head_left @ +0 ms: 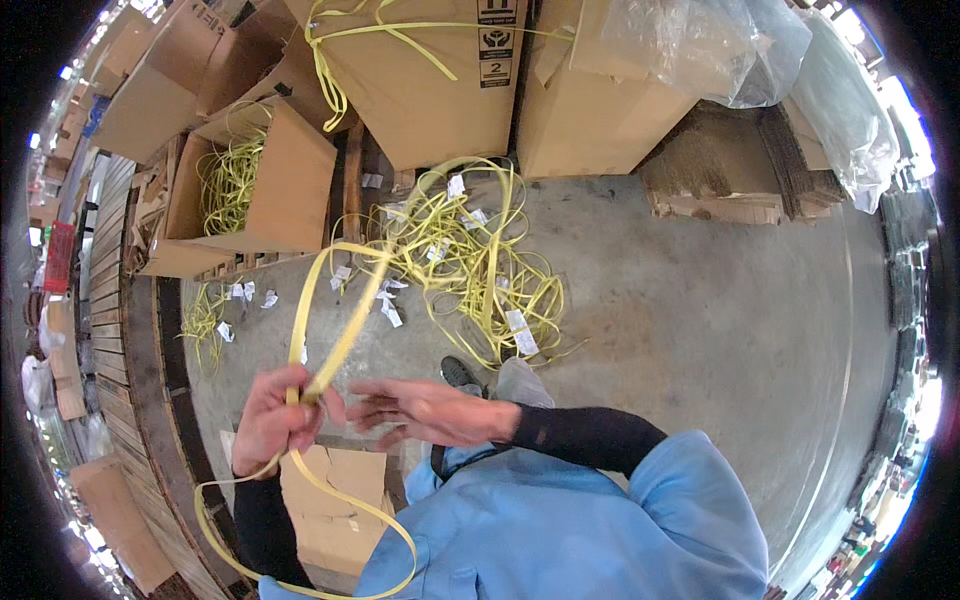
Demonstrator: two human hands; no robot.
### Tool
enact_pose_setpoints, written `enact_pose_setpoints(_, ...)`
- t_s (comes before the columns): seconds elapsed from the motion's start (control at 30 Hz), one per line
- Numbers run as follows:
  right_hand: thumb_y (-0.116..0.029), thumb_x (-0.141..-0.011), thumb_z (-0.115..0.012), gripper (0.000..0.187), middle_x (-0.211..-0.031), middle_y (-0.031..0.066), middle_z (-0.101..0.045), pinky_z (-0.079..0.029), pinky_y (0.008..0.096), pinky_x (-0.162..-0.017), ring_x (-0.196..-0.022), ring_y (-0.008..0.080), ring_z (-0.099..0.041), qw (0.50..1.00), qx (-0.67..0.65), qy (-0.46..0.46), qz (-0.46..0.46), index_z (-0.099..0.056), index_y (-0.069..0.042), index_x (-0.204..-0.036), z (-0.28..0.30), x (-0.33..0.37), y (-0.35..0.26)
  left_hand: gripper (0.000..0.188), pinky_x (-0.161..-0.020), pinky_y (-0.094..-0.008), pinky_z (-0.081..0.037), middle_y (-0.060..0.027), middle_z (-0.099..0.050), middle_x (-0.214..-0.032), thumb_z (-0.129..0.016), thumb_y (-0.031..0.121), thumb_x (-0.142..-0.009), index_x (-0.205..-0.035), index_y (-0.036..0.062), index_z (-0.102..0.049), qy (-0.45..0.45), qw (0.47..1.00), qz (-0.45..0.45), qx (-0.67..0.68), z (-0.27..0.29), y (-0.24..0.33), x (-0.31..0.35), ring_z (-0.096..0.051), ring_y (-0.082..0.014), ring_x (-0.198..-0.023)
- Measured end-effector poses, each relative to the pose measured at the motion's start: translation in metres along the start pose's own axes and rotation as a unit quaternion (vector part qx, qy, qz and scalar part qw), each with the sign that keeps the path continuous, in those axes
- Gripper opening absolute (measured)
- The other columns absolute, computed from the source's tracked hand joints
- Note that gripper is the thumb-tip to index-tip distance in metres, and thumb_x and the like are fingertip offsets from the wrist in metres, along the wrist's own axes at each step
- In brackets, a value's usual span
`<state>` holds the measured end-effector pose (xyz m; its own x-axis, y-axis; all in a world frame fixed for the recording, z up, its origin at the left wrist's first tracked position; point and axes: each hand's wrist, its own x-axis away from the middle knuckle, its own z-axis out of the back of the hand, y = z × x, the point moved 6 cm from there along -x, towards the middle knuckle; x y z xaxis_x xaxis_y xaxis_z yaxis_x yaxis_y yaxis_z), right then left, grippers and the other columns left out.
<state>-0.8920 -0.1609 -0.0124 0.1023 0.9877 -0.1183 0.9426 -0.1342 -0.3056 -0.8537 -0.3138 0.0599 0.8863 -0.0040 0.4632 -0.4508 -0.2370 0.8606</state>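
A loop of yellow strap is gripped in my left hand, its fingers closed round it. One end of the strap curls down in a wide loop over my blue shirt, and its upper part arcs toward the floor. Beside it, my right hand has its fingers stretched out and apart, holding nothing; its fingertips are slightly blurred, close to the left hand. Beyond my feet lies a tangled heap of yellow straps mixed with white paper slips.
An open cardboard box full of yellow strapping stands at the left, beside wooden slats. Tall cartons stand ahead, with clear plastic film and stacked flat cardboard at right. A cardboard piece lies below my left hand.
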Motion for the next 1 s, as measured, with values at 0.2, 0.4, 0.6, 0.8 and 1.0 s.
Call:
enact_pose_setpoints(0.2, -0.057, -0.092, -0.056, 0.08, -0.134, 0.0146, -0.053, -0.04, 0.0424, -0.107, -0.127, 0.0261, -0.049, 0.988, -0.076, -0.06, 0.117, -0.03, -0.007, -0.149, -0.016, -0.064, -0.037, 0.034, -0.038, -0.0236, -0.032, -0.0144, -0.06, -0.071, -0.048, -0.002, -0.078, -0.11, 0.0008, -0.06, 0.109, 0.992, 0.023, -0.06, -0.003, -0.009, 0.062, -0.041, -0.0099, -0.043)
enact_pose_setpoints(0.4, -0.032, -0.101, -0.049, 0.032, -0.082, 0.0074, -0.061, -0.052, 0.0395, -0.081, -0.081, 0.0208, -0.061, 0.939, -0.063, 0.198, 0.275, -0.058, -0.002, -0.099, 0.105, -0.037, -0.189, 0.031, -0.038, -0.0242, -0.035, -0.0074, -0.049, -0.071, -0.047, 0.009, -0.093, -0.123, 0.0049, -0.053, 0.338, 0.862, -0.339, 0.168, 0.076, -0.021, 0.218, -0.037, -0.0111, -0.046)
enact_pose_setpoints(0.6, -0.017, -0.098, -0.05, 0.017, -0.077, 0.0081, -0.057, -0.049, 0.0364, -0.08, -0.077, 0.0205, -0.056, 0.918, -0.18, 0.283, 0.212, -0.053, -0.003, -0.089, 0.167, 0.025, -0.263, 0.039, -0.045, -0.0195, -0.043, -0.007, -0.054, -0.08, -0.051, 0.011, -0.094, -0.133, 0.0061, -0.044, 0.678, 0.64, -0.313, 0.181, 0.084, -0.075, 0.355, -0.046, -0.0076, -0.056)
enact_pose_setpoints(0.8, -0.017, -0.1, -0.046, 0.021, -0.069, 0.0011, -0.051, -0.044, 0.0307, -0.068, -0.064, 0.0137, -0.051, 0.974, -0.108, 0.129, 0.151, -0.054, 0.002, -0.105, 0.069, 0.014, -0.34, 0.04, -0.052, -0.0194, -0.043, -0.0055, -0.061, -0.085, -0.059, 0.012, -0.088, -0.126, 0.0049, -0.049, 0.653, 0.725, -0.217, -0.029, 0.068, -0.105, 0.354, -0.052, -0.0086, -0.061)
enact_pose_setpoints(1.0, -0.018, -0.1, -0.047, 0.016, -0.067, -0.0023, -0.043, -0.041, 0.0283, -0.057, -0.057, 0.013, -0.042, 0.984, 0.136, -0.027, 0.109, -0.055, -0.004, -0.101, -0.088, 0.016, -0.373, 0.034, -0.061, -0.0231, -0.047, -0.0124, -0.065, -0.103, -0.059, 0.008, -0.092, -0.124, -0.0014, -0.052, 0.491, 0.864, -0.048, -0.104, 0.079, -0.18, 0.282, -0.057, -0.0106, -0.072)
